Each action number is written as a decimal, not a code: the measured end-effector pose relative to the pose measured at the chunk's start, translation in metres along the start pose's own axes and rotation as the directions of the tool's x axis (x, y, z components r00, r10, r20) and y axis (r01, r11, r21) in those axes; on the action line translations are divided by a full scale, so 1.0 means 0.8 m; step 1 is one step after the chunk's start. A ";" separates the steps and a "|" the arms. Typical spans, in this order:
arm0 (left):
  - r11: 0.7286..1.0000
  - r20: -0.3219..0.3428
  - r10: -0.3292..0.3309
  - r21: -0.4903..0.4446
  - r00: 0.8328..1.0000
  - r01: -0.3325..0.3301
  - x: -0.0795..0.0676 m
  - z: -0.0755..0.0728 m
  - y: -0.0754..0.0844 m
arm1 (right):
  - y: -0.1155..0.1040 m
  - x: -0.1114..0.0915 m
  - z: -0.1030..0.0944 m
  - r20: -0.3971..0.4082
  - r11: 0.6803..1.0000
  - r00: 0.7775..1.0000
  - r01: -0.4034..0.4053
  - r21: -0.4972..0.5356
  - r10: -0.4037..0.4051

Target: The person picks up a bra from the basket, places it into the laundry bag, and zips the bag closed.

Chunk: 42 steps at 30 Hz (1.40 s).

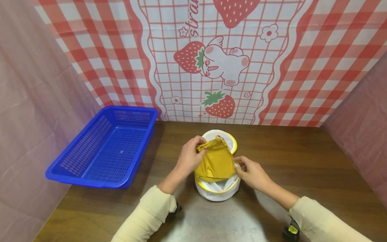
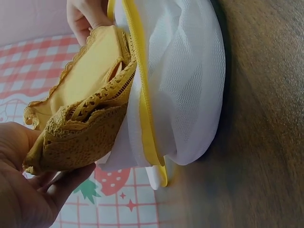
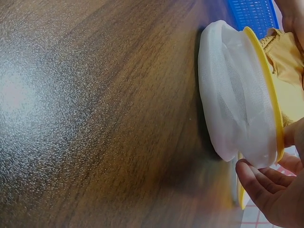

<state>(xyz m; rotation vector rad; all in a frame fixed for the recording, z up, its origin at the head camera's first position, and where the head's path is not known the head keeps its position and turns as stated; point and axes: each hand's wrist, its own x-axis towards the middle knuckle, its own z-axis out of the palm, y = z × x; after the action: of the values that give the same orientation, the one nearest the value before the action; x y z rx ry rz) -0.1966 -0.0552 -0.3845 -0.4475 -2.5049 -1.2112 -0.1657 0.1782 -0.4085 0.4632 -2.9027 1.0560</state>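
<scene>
A white mesh laundry bag (image 1: 218, 195) with yellow zipper trim stands on the table, its round lid (image 1: 211, 134) folded back behind it. A mustard-yellow, lace-trimmed undergarment (image 1: 216, 159), folded, is partly in the bag's opening. My left hand (image 1: 191, 153) pinches the garment's upper left edge between thumb and fingers; the lace (image 2: 88, 137) shows close up in the left wrist view. At the bag's right side my right hand (image 1: 252, 173) holds the yellow rim (image 3: 271, 90), with fingertips (image 3: 244, 166) against the mesh. The bag's inside is mostly hidden by the garment.
On the left of the wooden table (image 1: 287, 158) stands a blue plastic basket (image 1: 133, 168) with perforated sides. A strawberry-print cloth (image 1: 272, 84) hangs along the back edge, and pink curtains (image 1: 36, 101) flank both sides.
</scene>
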 end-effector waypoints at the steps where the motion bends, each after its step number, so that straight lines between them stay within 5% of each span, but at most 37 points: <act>1: 1.000 0.000 0.005 0.014 1.000 -0.005 0.000 0.001 0.000 | 0.000 0.000 0.000 0.001 1.000 1.000 0.004 0.001 -0.004; 22: 0.973 0.084 0.034 0.226 0.996 -0.052 -0.004 0.003 0.012 | 0.002 0.002 0.001 -0.001 1.000 1.000 -0.006 -0.012 0.006; 42: 0.948 0.201 0.112 0.271 0.973 -0.165 0.000 0.006 0.017 | -0.002 0.002 -0.002 -0.030 1.000 0.999 0.017 -0.026 -0.018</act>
<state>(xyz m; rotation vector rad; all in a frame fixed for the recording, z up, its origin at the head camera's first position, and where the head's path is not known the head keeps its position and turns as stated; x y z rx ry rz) -0.1915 -0.0433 -0.3774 -0.6731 -2.6934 -0.7676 -0.1672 0.1778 -0.4063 0.4664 -2.8773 1.0129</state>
